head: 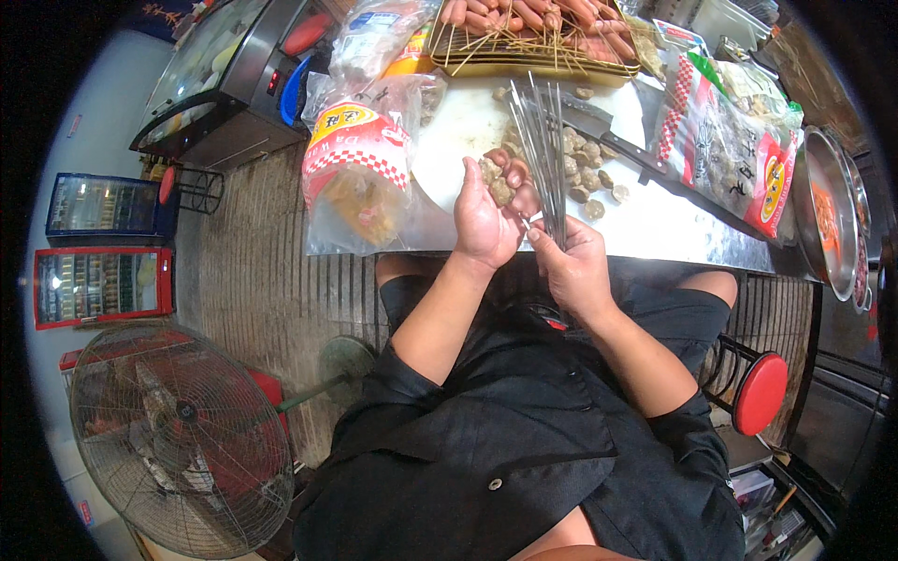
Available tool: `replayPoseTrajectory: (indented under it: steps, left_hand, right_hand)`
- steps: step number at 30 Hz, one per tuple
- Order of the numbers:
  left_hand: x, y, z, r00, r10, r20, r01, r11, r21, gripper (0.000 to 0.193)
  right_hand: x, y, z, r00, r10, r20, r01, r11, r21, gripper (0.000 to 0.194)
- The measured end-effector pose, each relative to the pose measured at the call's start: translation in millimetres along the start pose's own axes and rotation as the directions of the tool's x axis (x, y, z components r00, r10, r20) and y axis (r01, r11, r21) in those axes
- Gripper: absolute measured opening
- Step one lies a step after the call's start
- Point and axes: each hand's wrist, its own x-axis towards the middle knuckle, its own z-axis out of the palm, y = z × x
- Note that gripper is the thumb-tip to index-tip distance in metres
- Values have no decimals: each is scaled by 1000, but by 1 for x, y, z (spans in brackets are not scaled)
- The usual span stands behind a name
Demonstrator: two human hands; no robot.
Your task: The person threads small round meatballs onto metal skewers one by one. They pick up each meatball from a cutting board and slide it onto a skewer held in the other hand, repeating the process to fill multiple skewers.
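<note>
My left hand [491, 210] is palm up, its fingers curled around a few brown meatball pieces [501, 191]. In my right hand [572, 259] is a bundle of metal skewers [544, 151], fanned out and pointing away from me over the board. The right thumb and fingertips meet the left hand at a small pale skewer end. Beyond the hands, many cut meatball pieces [586, 165] lie on a round white cutting board [449, 144]. A cleaver [588, 116] with a dark handle rests behind them, partly hidden by the skewers.
Skewered sausages [540, 24] fill a gold tray [533, 68] at the back. An opened plastic food bag [361, 161] lies left; a filled meatball bag [726, 151] lies right, beside metal bowls [807, 210]. A red stool [760, 394] and a caged fan [182, 442] flank me.
</note>
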Motion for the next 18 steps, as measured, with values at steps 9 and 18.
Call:
replayPoseTrajectory:
  steps: [9,18]
  left_hand:
    - [-3,41,-37,939,343,35,172,-555,814,41]
    - [2,15,-26,941,310,-138,60,248,967,36]
  right_hand:
    - [0,16,-42,989,7,-144,-8,1000,-7,11]
    - [-6,19,-48,990,-46,-136,44,999,-13,12]
